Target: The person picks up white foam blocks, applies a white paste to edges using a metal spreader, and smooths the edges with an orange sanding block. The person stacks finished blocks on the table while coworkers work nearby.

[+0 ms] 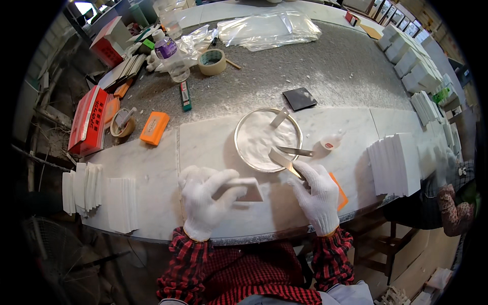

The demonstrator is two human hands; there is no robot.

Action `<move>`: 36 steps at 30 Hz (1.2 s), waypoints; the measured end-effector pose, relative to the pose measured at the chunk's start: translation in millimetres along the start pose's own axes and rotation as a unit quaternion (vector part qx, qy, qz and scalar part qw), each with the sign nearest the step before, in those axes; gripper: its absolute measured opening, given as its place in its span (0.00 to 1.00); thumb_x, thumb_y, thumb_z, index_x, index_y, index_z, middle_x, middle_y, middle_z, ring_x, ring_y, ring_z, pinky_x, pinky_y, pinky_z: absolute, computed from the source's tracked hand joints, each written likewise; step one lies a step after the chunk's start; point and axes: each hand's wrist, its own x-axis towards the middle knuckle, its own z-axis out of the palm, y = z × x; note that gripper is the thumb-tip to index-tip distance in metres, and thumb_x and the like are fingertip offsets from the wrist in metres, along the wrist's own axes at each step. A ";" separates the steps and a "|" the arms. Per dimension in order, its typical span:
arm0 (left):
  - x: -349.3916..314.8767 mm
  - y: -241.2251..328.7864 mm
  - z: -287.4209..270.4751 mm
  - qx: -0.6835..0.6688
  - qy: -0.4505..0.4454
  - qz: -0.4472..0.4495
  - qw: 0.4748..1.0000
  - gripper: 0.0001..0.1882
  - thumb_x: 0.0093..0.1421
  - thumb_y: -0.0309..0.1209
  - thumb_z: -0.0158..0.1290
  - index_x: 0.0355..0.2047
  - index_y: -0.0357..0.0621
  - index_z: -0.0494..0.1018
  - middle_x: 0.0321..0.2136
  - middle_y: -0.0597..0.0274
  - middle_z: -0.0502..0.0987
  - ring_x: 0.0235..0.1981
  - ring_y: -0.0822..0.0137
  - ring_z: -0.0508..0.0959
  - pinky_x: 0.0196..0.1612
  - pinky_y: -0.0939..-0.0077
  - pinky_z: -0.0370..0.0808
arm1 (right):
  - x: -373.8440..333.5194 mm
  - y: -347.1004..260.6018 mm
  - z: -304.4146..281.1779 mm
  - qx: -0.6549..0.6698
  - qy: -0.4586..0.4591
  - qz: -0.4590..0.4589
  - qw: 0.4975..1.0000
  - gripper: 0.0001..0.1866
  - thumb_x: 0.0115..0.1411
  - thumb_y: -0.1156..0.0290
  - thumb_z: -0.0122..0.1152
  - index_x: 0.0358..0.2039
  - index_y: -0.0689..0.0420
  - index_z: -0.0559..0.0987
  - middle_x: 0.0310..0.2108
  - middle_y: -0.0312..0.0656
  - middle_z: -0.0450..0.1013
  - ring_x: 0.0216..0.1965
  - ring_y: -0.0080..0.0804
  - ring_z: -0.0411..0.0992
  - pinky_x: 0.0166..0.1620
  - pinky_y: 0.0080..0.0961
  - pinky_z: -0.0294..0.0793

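My left hand point(207, 201), in a white knit glove, pinches a small flat white tile point(251, 190) above the marble surface. My right hand point(319, 197), gloved the same way, is closed round a putty knife point(280, 158); its handle is mostly hidden by the fingers. The knife's blade reaches over the near rim of a round metal bowl point(237, 145), at the white powder or paste point(259, 140) inside. Two more metal blades rest in the bowl: a wide scraper point(279, 118) at the far side and a narrow spatula point(300, 151) across the right rim.
White tile stacks stand left point(122, 203) and right point(395, 163). Beyond the bowl lies a black square point(300, 98); a small clear container point(331, 141) is right. Orange box point(154, 128), tape roll point(212, 62) and plastic bottle point(170, 56) sit farther left. Another person's sleeve point(450, 203) shows right.
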 end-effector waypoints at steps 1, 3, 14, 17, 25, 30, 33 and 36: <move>4.3 1.6 1.8 -0.017 -0.023 -0.049 0.998 0.16 0.46 0.42 0.73 0.35 0.54 0.86 0.27 0.69 0.81 0.33 0.63 0.79 0.46 0.63 0.70 | 2.5 4.1 1.4 -0.016 0.016 -0.038 0.999 0.14 0.62 0.79 0.67 0.49 0.58 0.85 0.36 0.42 0.81 0.34 0.30 0.78 0.38 0.25 0.77; 12.8 5.6 3.4 -0.076 -0.074 -0.136 0.985 0.14 0.50 0.36 0.70 0.37 0.47 0.87 0.28 0.61 0.83 0.34 0.60 0.82 0.44 0.64 0.74 | 8.0 16.3 5.3 -0.047 0.050 -0.112 0.991 0.14 0.63 0.79 0.67 0.49 0.61 0.85 0.35 0.40 0.81 0.32 0.25 0.76 0.36 0.23 0.76; 23.1 4.8 23.8 -0.066 -0.161 -0.189 0.967 0.17 0.54 0.50 0.66 0.34 0.52 0.87 0.27 0.59 0.81 0.35 0.55 0.81 0.45 0.59 0.71 | 15.6 -5.9 5.3 0.236 0.006 0.182 0.955 0.13 0.69 0.76 0.61 0.51 0.64 0.84 0.30 0.37 0.80 0.27 0.16 0.72 0.32 0.17 0.72; 24.2 3.6 25.4 -0.061 -0.167 -0.187 0.966 0.18 0.54 0.50 0.66 0.34 0.52 0.88 0.27 0.59 0.81 0.35 0.56 0.81 0.45 0.59 0.71 | 17.8 -0.5 15.4 0.226 -0.002 0.153 0.962 0.12 0.68 0.76 0.61 0.50 0.65 0.84 0.32 0.39 0.81 0.28 0.17 0.73 0.33 0.18 0.74; 27.7 2.8 23.0 -0.080 -0.182 -0.203 0.959 0.18 0.55 0.51 0.65 0.35 0.52 0.88 0.26 0.59 0.80 0.34 0.57 0.80 0.45 0.59 0.70 | 26.7 -6.1 6.5 0.292 -0.016 0.233 0.928 0.13 0.68 0.75 0.59 0.49 0.65 0.84 0.30 0.35 0.78 0.27 0.18 0.71 0.32 0.18 0.70; 28.2 5.0 20.7 -0.041 -0.160 -0.176 0.970 0.16 0.53 0.46 0.68 0.36 0.49 0.88 0.27 0.58 0.81 0.34 0.56 0.80 0.43 0.61 0.75 | 28.4 -13.8 -9.3 0.290 -0.042 0.237 0.926 0.13 0.70 0.71 0.58 0.49 0.62 0.85 0.22 0.30 0.72 0.21 0.13 0.63 0.25 0.15 0.59; 26.1 3.6 22.5 -0.032 -0.150 -0.176 0.972 0.16 0.52 0.45 0.69 0.36 0.51 0.87 0.28 0.60 0.81 0.35 0.57 0.79 0.45 0.62 0.73 | 27.2 -8.2 -9.9 0.308 -0.048 0.229 0.922 0.12 0.71 0.72 0.58 0.48 0.62 0.85 0.21 0.30 0.71 0.20 0.12 0.61 0.24 0.15 0.57; 24.7 2.7 23.0 -0.022 -0.144 -0.166 0.975 0.15 0.52 0.45 0.70 0.36 0.51 0.87 0.28 0.61 0.80 0.35 0.57 0.79 0.46 0.62 0.72 | 28.2 -8.8 -8.5 0.308 -0.054 0.227 0.922 0.12 0.71 0.72 0.58 0.48 0.63 0.84 0.21 0.29 0.70 0.20 0.12 0.61 0.24 0.15 0.57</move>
